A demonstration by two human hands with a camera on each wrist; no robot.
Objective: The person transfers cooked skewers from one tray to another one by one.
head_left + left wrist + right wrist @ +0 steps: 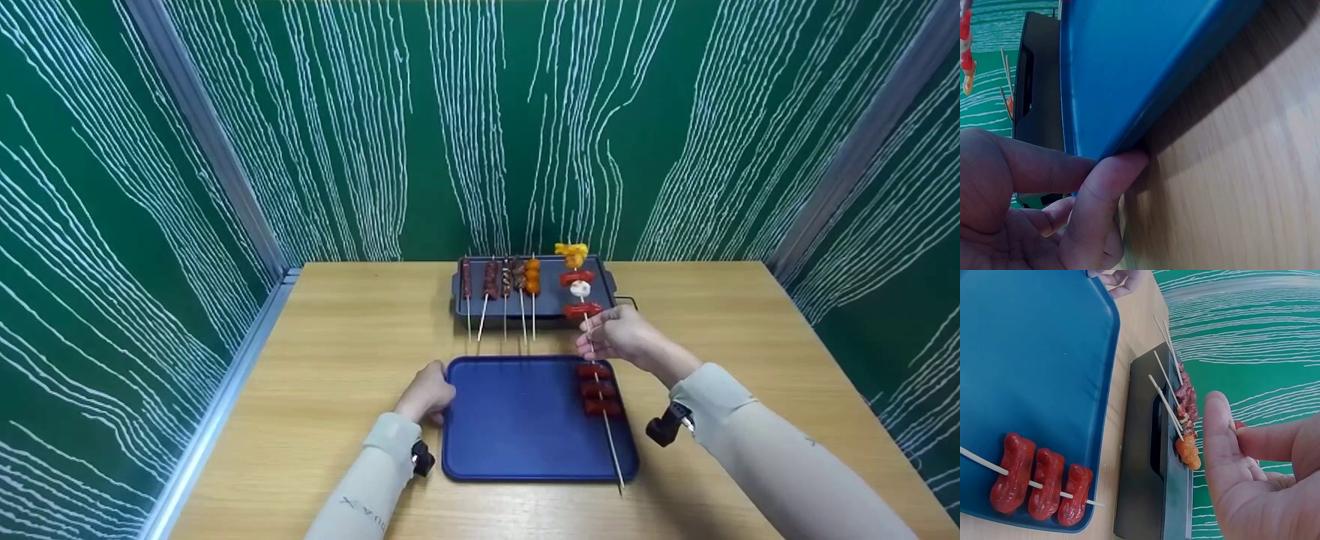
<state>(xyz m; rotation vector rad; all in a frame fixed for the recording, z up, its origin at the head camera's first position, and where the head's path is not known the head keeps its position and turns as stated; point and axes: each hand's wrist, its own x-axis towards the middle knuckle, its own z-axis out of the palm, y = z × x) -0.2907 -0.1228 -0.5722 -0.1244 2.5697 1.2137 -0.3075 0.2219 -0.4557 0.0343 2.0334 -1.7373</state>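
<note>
My left hand [429, 391] pinches the upper left edge of a blue tray [517, 431] between thumb and fingers, seen close in the left wrist view. Between thumb and fingertips, my right hand [628, 337] holds the stick of a skewer; its mixed pieces are red sausages [577, 278], a white slice [580, 289] and yellow chunks [571, 250]. These pieces appear over the right part of a dark grill [551, 300]. In the right wrist view most of that skewer is hidden behind the fingers. A skewer of three red sausages [1047, 484] lies along the tray's right side.
Several skewers line the grill's left half, among them dark meat [490, 279] and orange balls [532, 276], sticks jutting over the front edge. A wire handle [627, 301] sticks out at the grill's right. Green patterned panels [480, 135] enclose the wooden table [337, 360].
</note>
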